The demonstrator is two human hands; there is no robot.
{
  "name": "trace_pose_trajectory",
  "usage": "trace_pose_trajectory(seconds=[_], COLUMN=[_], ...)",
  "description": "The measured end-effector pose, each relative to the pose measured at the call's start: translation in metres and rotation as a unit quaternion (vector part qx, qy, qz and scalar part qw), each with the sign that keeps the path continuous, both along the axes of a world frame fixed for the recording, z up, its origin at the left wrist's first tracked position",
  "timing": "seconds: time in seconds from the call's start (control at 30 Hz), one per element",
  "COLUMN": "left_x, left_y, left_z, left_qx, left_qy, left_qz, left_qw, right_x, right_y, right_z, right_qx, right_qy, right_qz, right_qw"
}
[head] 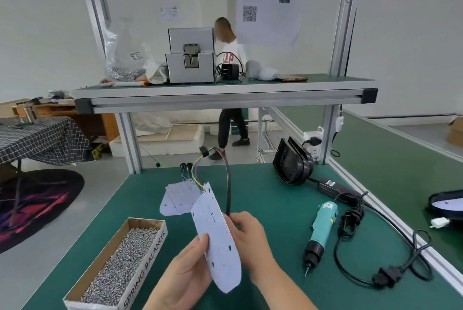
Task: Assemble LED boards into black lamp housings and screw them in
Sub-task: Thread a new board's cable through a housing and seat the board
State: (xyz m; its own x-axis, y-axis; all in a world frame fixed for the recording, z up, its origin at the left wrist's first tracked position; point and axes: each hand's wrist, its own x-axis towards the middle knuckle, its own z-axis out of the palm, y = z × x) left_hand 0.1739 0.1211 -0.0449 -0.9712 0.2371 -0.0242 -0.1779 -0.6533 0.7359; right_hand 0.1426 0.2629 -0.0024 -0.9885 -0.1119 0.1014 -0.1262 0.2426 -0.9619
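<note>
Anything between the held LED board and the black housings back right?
Nothing visible: bare mat lies between the LED board and the black housings. The screwdriver lies nearer, right of that line; the board's own cable loops on that side.

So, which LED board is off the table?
The board held in the left hand and right hand; the other boards lie on the mat behind it.
</note>
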Motion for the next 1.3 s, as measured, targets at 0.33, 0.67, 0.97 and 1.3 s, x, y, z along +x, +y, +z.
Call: trace_pose_trajectory(seconds=[0.33, 0.67, 0.97, 1.3], left_x=[-0.020, -0.033, -0.032, -0.033], left_y=[0.017, 0.000, 0.000, -0.009], left_z=[-0.021, -0.020, -0.020, -0.029], left_qx=[0.008, 0.071, 0.077, 0.103], left_qy=[0.007, -0.141, -0.156, -0.127], left_qz=[0.010, 0.038, 0.028, 0.025], left_qw=[1.000, 0.987, 0.984, 0.986], right_x=[-0.050, -0.224, -0.238, -0.186], right_y=[0.036, 0.139, 0.153, 0.161], right_z=[0.027, 0.046, 0.022, 0.017], right_qx=[0.275, 0.474, 0.500, 0.443], right_qy=[0.004, 0.028, 0.026, -0.006], right_qz=[0.272, -0.258, -0.272, -0.244], right_qw=[0.922, 0.841, 0.822, 0.863])
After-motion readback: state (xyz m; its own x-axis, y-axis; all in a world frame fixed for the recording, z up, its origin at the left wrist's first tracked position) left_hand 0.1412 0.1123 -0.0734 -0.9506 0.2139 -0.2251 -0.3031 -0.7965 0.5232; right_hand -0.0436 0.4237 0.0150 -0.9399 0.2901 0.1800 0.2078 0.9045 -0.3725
